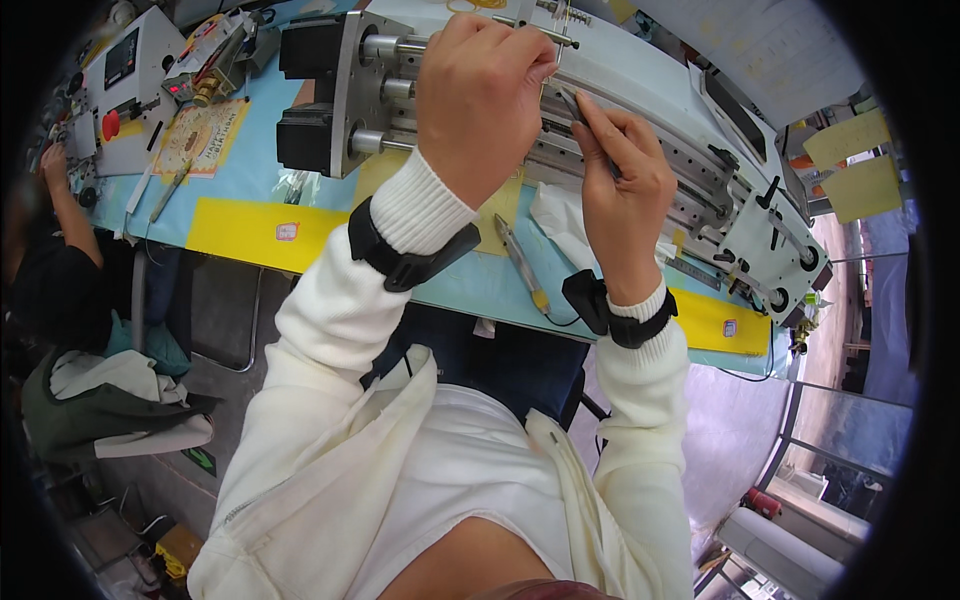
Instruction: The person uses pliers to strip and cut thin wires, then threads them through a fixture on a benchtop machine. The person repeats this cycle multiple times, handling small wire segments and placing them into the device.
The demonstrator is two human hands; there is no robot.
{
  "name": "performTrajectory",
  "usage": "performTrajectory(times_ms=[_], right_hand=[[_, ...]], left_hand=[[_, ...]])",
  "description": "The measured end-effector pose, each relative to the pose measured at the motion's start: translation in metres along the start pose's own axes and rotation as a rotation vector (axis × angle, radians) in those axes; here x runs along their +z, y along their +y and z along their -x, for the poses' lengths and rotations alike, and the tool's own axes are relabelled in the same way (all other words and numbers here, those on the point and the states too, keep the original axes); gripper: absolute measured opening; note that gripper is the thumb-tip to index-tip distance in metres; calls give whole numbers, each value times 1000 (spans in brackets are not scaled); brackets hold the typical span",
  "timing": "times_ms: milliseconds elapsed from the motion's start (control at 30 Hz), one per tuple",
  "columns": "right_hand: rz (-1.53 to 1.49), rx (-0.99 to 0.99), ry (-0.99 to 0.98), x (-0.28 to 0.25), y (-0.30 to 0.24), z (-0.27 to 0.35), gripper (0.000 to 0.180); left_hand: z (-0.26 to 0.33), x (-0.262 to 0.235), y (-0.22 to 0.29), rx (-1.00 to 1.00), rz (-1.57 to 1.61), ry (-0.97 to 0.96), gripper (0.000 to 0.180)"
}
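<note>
Head view shows hands (478, 105) over metal rails (690, 168), right (630, 195) gripping tool (571, 104).

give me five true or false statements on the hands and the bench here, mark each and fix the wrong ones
1. The right hand holds a slim dark tool. True.
2. The pen-shaped tool with a yellowish end is in the left hand. False: that pen-shaped tool lies on the bench, apart from the left hand.
3. Black blocks stand at the left end of the metal rail assembly. True.
4. The person's sleeves are black. False: the sleeves are cream-white; the wrist straps are black.
5. A co-worker's arm shows at the picture's left. True.
</note>
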State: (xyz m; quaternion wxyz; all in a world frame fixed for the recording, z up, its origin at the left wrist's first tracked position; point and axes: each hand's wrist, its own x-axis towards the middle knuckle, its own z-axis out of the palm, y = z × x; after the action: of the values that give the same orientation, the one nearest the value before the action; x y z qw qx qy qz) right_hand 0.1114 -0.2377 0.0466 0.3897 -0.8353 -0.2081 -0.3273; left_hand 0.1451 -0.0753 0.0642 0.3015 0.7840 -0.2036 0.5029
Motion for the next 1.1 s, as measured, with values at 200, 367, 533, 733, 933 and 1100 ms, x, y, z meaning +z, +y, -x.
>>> performTrajectory(times_ms=[200,367,533,733,933,1100], right_hand=[[38,-75,40,7,3,-1,32],[42,-97,55,9,6,-1,33],[69,-103,52,10,6,-3,34],[46,-81,44,12,4,-4,34],[53,-81,47,13,4,-5,34],[31,-59,41,13,3,-6,34]], left_hand=[[11,-13,32,-434,212,-57,8],[10,-15,38,-586,294,-108,7],[-1,3,14,-457,373,-44,9],[1,7,9,-438,366,-23,6],[1,5,10,-443,320,-64,9],[0,5,10,-442,311,-67,9]])
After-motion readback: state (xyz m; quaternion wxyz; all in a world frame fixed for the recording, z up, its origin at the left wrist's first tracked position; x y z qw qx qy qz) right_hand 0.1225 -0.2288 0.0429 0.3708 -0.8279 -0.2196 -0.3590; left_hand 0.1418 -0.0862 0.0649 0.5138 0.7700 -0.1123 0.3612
